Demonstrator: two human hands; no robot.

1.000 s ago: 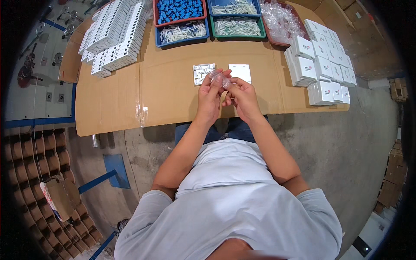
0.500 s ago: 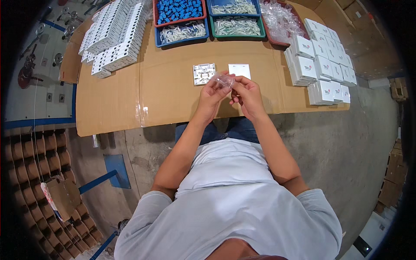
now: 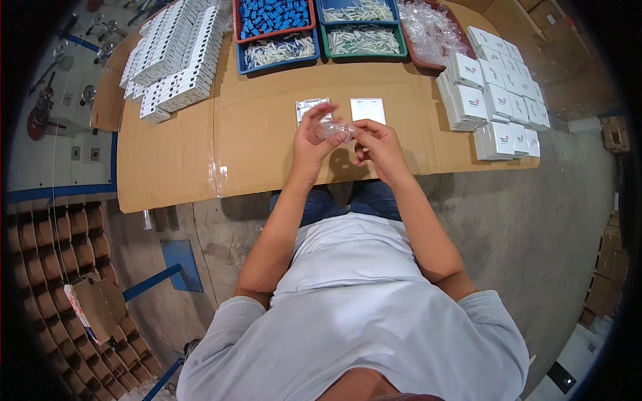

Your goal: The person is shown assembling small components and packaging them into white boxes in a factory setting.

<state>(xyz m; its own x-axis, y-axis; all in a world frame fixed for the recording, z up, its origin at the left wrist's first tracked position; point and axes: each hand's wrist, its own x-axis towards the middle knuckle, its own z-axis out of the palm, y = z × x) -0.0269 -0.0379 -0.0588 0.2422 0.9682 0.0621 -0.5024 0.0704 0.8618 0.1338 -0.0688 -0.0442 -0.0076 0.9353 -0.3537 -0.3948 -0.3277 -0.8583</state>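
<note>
Clear, crinkled plastic: a small bag (image 3: 336,129) pinched between both hands above the cardboard-covered table (image 3: 261,147). Left hand (image 3: 313,136) raised, fingers partly spread, thumb and fingertips closed on the bag's left end. Right hand (image 3: 376,142) curled, fingers closed on the bag's right end. Contents of the bag too small to tell.

Just beyond the left hand, flat on the cardboard, a white plate with a recessed back (image 3: 311,109), partly hidden by the fingers. Just beyond the right hand, a plain white square plate (image 3: 368,110), beside the first and not touching it.

Farther ahead of the hands, at the table's far edge, a row of trays: a red tray of blue pieces (image 3: 274,15), a blue tray of pale small parts (image 3: 279,51) in front of it, a green tray of similar pale parts (image 3: 364,40) to its right, another blue tray (image 3: 360,9) behind that. Right of these, a dark red tray heaped with clear bags (image 3: 431,30).

Well to the left of the left hand, rows of white parts stacked on edge (image 3: 175,57). To the right of the right hand, stacks of small white boxes (image 3: 496,100), near the table's right edge.

Below the hands, forearms bare, grey shirt, blue trousers under the table edge, concrete floor (image 3: 535,220) around.
</note>
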